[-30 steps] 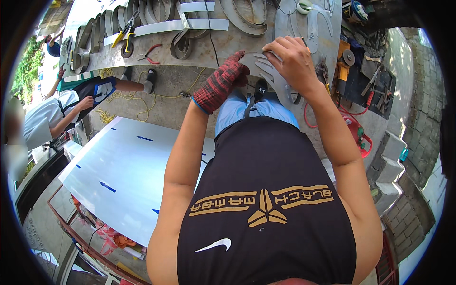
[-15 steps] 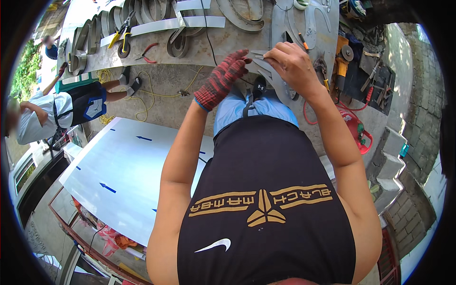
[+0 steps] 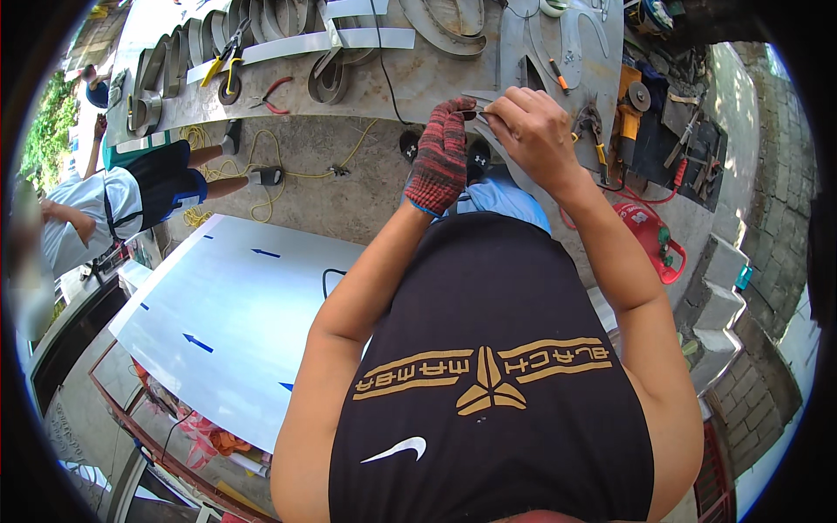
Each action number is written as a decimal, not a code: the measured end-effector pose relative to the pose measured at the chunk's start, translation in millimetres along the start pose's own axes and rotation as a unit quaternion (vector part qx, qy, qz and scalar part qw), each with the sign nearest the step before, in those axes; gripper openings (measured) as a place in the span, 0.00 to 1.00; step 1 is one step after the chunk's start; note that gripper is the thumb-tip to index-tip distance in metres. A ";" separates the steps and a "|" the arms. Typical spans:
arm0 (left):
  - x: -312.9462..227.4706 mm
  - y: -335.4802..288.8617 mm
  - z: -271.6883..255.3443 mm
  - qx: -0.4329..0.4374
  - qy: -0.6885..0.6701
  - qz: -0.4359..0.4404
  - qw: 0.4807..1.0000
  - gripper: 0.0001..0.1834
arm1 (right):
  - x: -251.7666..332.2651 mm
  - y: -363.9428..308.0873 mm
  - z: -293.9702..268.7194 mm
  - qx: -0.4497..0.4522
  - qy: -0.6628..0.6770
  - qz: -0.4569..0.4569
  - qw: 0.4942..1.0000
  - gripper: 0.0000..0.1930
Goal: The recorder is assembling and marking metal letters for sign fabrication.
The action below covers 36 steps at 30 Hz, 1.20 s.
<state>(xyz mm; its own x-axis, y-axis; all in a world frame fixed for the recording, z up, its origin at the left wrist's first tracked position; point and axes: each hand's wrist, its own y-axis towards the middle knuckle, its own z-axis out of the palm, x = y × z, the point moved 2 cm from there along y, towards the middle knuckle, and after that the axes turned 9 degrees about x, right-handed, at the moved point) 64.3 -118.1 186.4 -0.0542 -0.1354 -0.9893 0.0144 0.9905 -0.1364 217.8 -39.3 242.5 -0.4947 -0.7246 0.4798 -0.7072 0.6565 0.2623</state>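
A thin, grey cut sheet-metal piece (image 3: pixel 485 132) is in front of me at the table's near edge, with pointed strips and a curved part hanging below my right hand. My bare right hand (image 3: pixel 534 129) pinches it from the right. From the left, my left hand (image 3: pixel 442 148), in a red and black knit glove, has its fingers closed at the piece's left end, close to the right fingertips. The exact grip point is partly hidden by the fingers.
On the metal table (image 3: pixel 384 91) lie bent metal strips (image 3: pixel 166 74), yellow-handled pliers (image 3: pixel 231 77), red-handled pliers (image 3: pixel 275 96) and an orange-handled tool (image 3: pixel 558 76). Right of me are snips (image 3: pixel 595 131), an angle grinder (image 3: pixel 629 118) and a red tank (image 3: pixel 645 234). Another person (image 3: pixel 113 200) stands left, near a white sheet (image 3: pixel 235 288).
My left hand has moved right and its fingers have closed on the sheet-metal piece. My right hand has shifted slightly down and stays on the piece. The other person has stepped and moved their arms.
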 end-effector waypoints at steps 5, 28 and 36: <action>11.4 -6.1 9.8 -0.050 0.015 0.014 0.999 0.17 | 8.7 -6.9 4.0 -0.001 -0.005 0.000 1.000 0.06; -6.0 6.9 -11.8 0.060 0.253 -0.102 0.960 0.21 | -15.6 -19.1 18.3 0.035 0.005 0.011 0.999 0.04; 16.9 1.4 -50.9 0.057 0.052 -0.147 0.986 0.23 | -43.5 -17.2 29.3 0.049 -0.001 0.064 0.997 0.03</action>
<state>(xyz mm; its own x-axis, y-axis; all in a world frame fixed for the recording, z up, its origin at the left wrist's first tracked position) 12.6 -117.9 172.2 -0.1748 -0.4082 -0.8960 0.0948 0.8988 -0.4280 236.7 -25.2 192.7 -0.5844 -0.6367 0.5030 -0.6844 0.7198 0.1160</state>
